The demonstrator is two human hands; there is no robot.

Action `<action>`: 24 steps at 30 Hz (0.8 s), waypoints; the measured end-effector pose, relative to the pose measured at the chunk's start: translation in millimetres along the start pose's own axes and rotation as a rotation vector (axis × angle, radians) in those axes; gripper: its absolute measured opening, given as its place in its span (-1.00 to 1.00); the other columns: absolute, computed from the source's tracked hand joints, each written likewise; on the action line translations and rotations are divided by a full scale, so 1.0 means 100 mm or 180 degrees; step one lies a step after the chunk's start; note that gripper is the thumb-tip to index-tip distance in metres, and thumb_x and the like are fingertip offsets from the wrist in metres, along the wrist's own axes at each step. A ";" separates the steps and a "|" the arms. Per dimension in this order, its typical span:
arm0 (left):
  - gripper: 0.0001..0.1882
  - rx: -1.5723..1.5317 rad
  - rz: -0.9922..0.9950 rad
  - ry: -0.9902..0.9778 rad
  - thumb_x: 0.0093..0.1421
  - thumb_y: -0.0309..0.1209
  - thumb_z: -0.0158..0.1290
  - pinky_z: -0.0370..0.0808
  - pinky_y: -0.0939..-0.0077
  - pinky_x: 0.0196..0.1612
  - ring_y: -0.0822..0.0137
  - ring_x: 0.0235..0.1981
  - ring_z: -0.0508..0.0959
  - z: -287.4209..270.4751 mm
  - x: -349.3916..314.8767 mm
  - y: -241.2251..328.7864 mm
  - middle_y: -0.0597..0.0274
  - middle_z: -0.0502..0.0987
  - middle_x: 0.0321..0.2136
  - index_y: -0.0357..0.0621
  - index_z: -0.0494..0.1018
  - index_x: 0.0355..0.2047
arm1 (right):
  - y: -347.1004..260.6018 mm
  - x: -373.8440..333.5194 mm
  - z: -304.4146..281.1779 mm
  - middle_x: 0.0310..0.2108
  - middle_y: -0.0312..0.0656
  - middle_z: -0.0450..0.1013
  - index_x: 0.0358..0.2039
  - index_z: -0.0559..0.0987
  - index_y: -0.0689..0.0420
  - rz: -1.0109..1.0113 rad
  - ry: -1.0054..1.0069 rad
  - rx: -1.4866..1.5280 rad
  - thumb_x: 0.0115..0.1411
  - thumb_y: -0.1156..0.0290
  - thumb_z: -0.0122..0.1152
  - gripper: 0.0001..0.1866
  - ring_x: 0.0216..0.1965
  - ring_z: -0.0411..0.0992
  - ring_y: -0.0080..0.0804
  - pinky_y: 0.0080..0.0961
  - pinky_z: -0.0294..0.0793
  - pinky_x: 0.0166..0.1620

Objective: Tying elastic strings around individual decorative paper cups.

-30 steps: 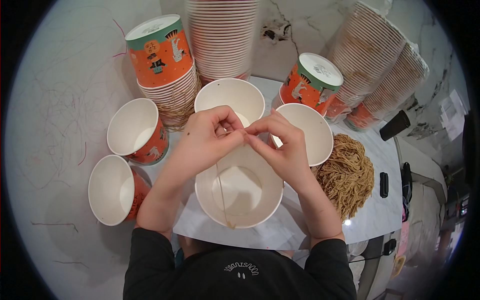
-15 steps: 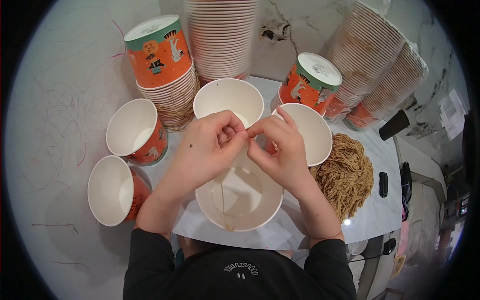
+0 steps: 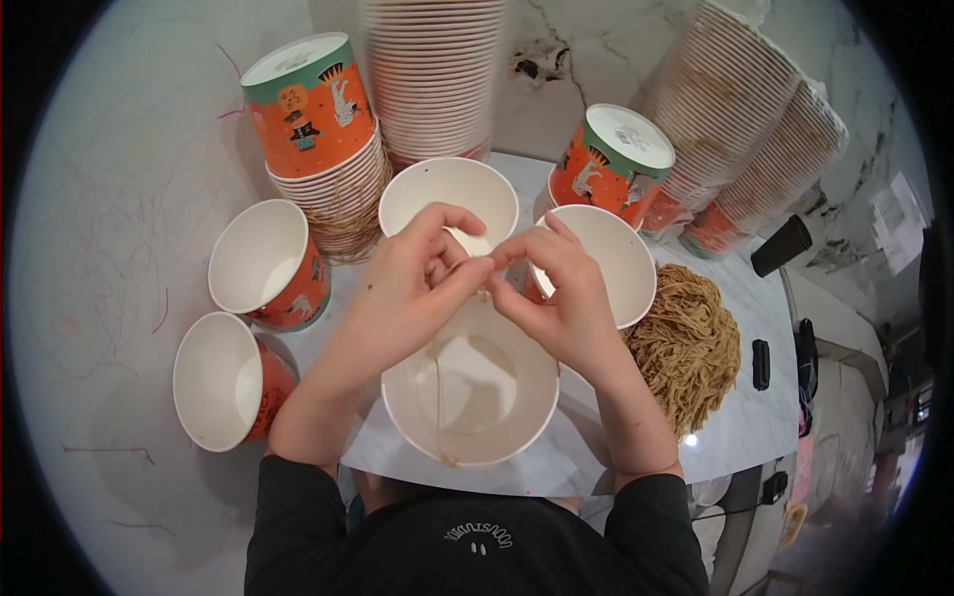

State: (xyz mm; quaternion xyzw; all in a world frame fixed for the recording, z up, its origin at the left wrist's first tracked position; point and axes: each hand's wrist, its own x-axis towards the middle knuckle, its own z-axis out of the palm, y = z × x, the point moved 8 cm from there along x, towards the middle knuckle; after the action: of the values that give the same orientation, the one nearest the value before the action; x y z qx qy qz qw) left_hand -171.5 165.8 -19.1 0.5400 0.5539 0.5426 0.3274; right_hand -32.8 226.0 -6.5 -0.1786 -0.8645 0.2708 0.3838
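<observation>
In front of me a white-lined paper bucket (image 3: 532, 412) stands with its mouth toward me. A thin tan cord (image 3: 440, 402) crosses its inside from the near rim up toward my fingers. My left hand (image 3: 412, 288) pinches thumb to forefinger above the bucket's far rim, its other fingers loosely curled. Against it, my right hand (image 3: 558, 293) pinches at the same spot. A bit of cord shows just below the meeting fingertips, which largely hide the rest. To the right lies a heap of tan cords (image 3: 688, 348).
Open paper buckets lie at left (image 3: 260, 256), lower left (image 3: 219, 382), behind (image 3: 452, 194) and right (image 3: 606, 258). Behind rise an upturned orange bucket stack (image 3: 313, 114), a tall stack (image 3: 432, 79) and wrapped stacks (image 3: 725, 109). A black cup (image 3: 782, 246) and small black object (image 3: 761, 365) sit far right.
My left fingers have loosened and lifted a little, while both hands stay pinched together. The bucket has shifted slightly left and nearer to me.
</observation>
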 end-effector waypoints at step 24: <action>-0.75 -0.2163 0.0545 0.0394 0.28 -0.67 0.06 0.23 0.77 -0.61 0.61 -0.55 0.46 -0.19 -0.25 0.31 0.27 0.48 -0.46 -0.11 0.20 -0.27 | -0.15 -0.01 -0.09 -0.43 -0.32 0.47 -0.44 0.69 0.03 -0.0684 0.0302 -0.0389 -0.05 0.47 0.47 -0.87 -0.30 0.46 -0.24 -0.19 0.45 0.09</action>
State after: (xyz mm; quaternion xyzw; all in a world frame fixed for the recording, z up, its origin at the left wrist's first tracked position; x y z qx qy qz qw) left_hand -176.6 131.7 8.8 0.4109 0.3132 0.7530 0.4075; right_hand -26.8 216.8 7.6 -0.1206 -0.8745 0.1662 0.4395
